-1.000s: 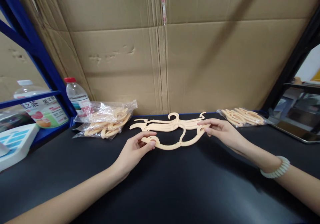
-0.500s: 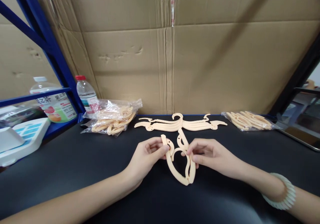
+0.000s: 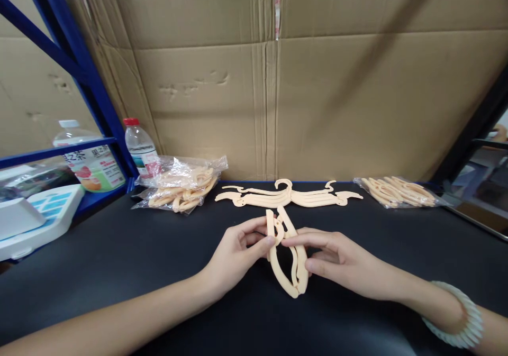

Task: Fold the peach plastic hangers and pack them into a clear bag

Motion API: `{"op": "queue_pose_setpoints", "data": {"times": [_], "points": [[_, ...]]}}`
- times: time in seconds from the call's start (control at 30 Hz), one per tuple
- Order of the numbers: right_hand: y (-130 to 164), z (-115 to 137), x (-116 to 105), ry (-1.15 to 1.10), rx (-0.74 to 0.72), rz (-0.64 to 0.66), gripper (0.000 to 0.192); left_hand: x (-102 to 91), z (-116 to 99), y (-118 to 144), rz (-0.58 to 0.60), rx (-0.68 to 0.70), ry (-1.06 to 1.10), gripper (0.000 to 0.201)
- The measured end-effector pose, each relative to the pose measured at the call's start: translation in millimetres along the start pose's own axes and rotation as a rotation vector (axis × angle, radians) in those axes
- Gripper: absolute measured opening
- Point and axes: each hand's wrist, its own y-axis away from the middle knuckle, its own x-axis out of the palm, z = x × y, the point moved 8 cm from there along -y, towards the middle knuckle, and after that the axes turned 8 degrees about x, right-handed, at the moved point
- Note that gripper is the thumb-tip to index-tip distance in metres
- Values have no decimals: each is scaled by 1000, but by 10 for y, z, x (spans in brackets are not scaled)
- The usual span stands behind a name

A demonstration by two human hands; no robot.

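Folded almost shut since a moment ago, when its two arms stood spread in a loose heart shape, a cream plastic folding hanger [image 3: 289,258] now sits nearly closed between a person's two hands above the middle of a black worktable [image 3: 119,250].

At far left, a white device [image 3: 35,219] rests on the table's edge beside a blue rack [image 3: 79,70], with two drink bottles [image 3: 139,144] behind it. Next along, clear bags of folded hangers [image 3: 180,185] lie heaped against the cardboard backing [image 3: 254,81].

At centre, the left hand [image 3: 238,253] pinches the hanger's left arm near its top between thumb and forefinger, the other fingers curled behind. The right hand [image 3: 337,261] grips the right arm, thumb and forefinger pressing it in toward the other, a pale beaded bracelet [image 3: 456,319] on the wrist. The hanger's lower tips meet near the table; whether they touch it cannot be told.

Behind the hands, a flat stack of open hangers [image 3: 288,197] lies spread on the table, apparently not yet folded. Further right, another clear bag of hangers [image 3: 397,191] lies close to a dark tray [image 3: 482,218].

Judging by the scene, this fold is close to complete, while the open stack suggests several pieces remain.
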Motion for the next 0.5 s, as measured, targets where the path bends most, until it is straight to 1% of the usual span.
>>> {"op": "queue_pose_setpoints", "data": {"times": [0.17,0.27,0.33,0.5], "points": [[22,73,-81,138,-80,-95,29,-70,61,-13,-80,-48,98,40],[36,79,-26,254,-80,-45,28,-117,99,-10,-119,-60,34,46],[53,80,14,345,-83,-10,30,-140,95,-11,-131,-42,-30,48],[83,25,15,527,-119,18,47,-156,47,-27,-97,17,-153,42]]}}
